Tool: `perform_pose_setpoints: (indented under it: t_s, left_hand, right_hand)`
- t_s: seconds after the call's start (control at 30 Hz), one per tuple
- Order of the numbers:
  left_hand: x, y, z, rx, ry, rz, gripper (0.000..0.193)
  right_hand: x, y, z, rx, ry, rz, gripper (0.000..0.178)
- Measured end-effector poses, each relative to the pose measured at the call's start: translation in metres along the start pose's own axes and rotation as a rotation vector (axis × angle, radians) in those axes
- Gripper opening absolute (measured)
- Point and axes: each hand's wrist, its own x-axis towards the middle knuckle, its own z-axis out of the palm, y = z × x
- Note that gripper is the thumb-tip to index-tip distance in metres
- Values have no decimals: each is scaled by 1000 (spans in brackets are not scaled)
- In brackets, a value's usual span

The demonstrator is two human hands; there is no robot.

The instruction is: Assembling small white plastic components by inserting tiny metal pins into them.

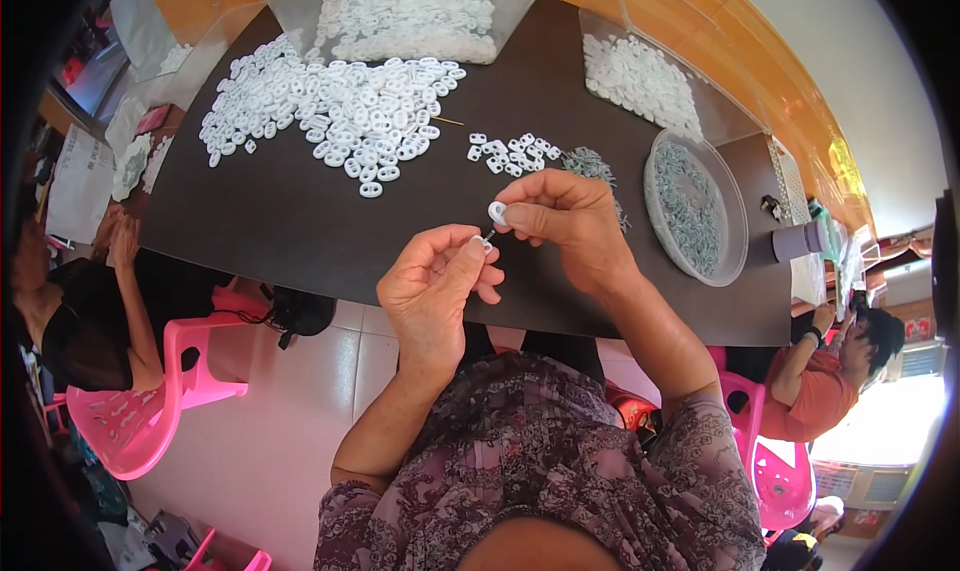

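Observation:
Above the near edge of the dark table, my left hand [440, 276] pinches a small white plastic piece [485, 246] between thumb and fingertips. A thin dark metal pin or screw [490, 235] sticks up from that piece. Right beside it, my right hand [570, 231] grips a white oval plastic piece [497, 212] with a hole in it, between thumb and forefinger. The two pieces are close; whether the pin touches the oval one I cannot tell. Beyond my hands lie several smaller white two-hole pieces [515, 153], beside a small heap of grey-green slivers [590, 166], partly behind my right hand.
A large pile of white oval pieces [370, 121] spreads at the left, behind it a see-through tub [520, 1]. Right stand a round tray [735, 231] of grey-green slivers, a bin of white pieces [640, 76] and a purple-grey cylinder [797, 241]. People sit on both sides on pink chairs [170, 391].

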Motion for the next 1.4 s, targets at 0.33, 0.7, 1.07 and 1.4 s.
perform_pose_setpoints:
  t_s: [0.33,0.7,1.07,1.4]
  left_hand:
    - [-2,-10,12,8,6,15,12]
    - [-1,-14,14,33,11,15,12]
    - [0,-19,15,14,3,47,12]
    - [1,-23,17,-8,1,89,24]
  right_hand:
    - [-12,1,-3,14,62,-61,14]
    - [-13,7,-3,-50,83,-149,10]
    - [-19,13,8,-187,158,-244,8]
    - [-20,15,4,-441,136,-362,10]
